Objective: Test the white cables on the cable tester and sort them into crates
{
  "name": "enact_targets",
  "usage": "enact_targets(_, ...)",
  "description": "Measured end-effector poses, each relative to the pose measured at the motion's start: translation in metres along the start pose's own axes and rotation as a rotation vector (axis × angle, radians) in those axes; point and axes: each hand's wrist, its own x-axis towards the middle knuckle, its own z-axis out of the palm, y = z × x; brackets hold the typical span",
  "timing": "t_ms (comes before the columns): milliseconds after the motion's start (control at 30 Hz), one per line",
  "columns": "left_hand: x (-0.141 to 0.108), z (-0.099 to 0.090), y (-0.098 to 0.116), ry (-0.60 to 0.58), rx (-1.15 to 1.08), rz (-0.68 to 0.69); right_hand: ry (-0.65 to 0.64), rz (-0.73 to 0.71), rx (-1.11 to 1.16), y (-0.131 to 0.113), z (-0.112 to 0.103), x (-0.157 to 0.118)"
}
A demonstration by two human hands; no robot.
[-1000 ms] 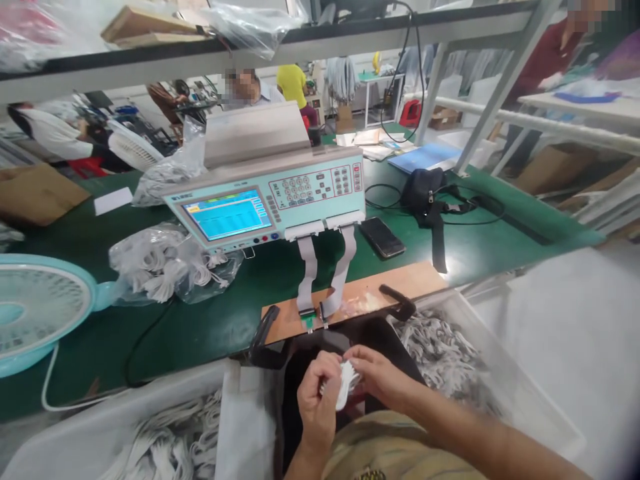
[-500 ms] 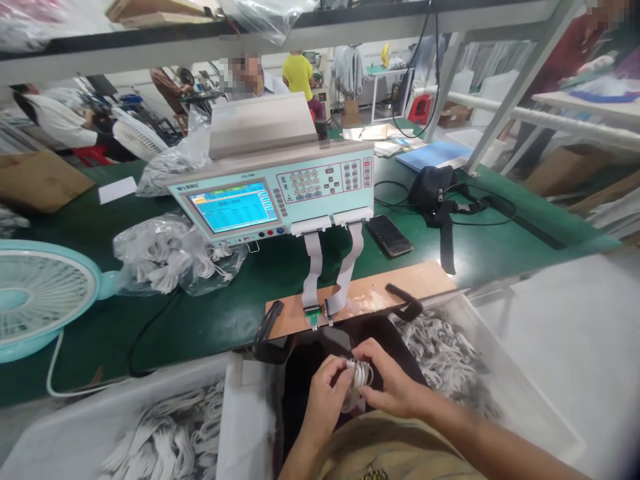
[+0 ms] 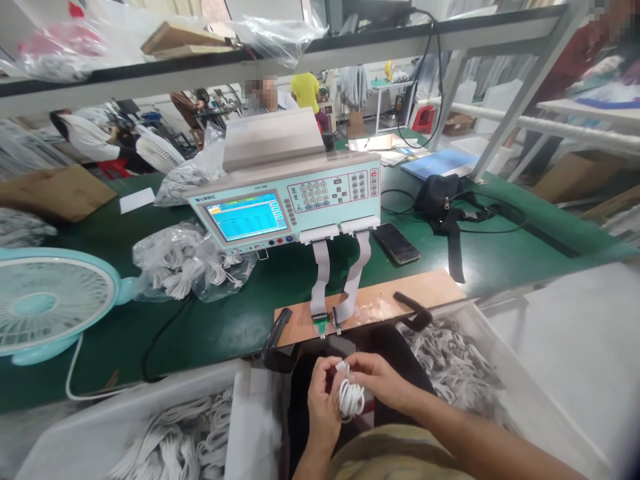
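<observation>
Over my lap, a coiled white cable (image 3: 351, 399) is held between both hands. My left hand (image 3: 324, 399) is closed on the coil's left side, thumb against it. My right hand (image 3: 377, 379) pinches at the top, where a white cable end (image 3: 343, 367) sticks up between the fingertips. Just beyond the hands, a wooden board (image 3: 370, 303) lies at the table's edge. On it sit two small connectors at the ends of grey ribbon cables (image 3: 321, 277), which run up to a tester (image 3: 295, 207) with a lit blue screen.
Bins of white cables flank my legs: a left bin (image 3: 240, 413) and a right bin (image 3: 530, 373). Black clamps (image 3: 277, 341) grip the board. A phone (image 3: 397, 243), black pouch (image 3: 440, 200), bagged cables (image 3: 175, 260) and a fan (image 3: 50, 300) stand on the green table. People work behind.
The coil has turned in my hands, so its loops now hang lower and its end points up between my fingers. The whole view has shifted slightly.
</observation>
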Motion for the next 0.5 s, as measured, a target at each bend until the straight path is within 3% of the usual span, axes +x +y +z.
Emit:
enact_targets(100, 0.005, -0.001, -0.002, 0.063, 0.011, -0.007, -0.022, -0.004, 0.024, 0.002, -0.001, 0.013)
enact_targets(300, 0.016, 0.000, -0.007, 0.130, -0.001, -0.066, 0.293, -0.052, -0.022, 0.005, 0.001, 0.034)
enact_targets(500, 0.027, -0.002, -0.010, 0.163, -0.148, -0.105, 0.433, -0.094, -0.084, 0.002, 0.007, 0.044)
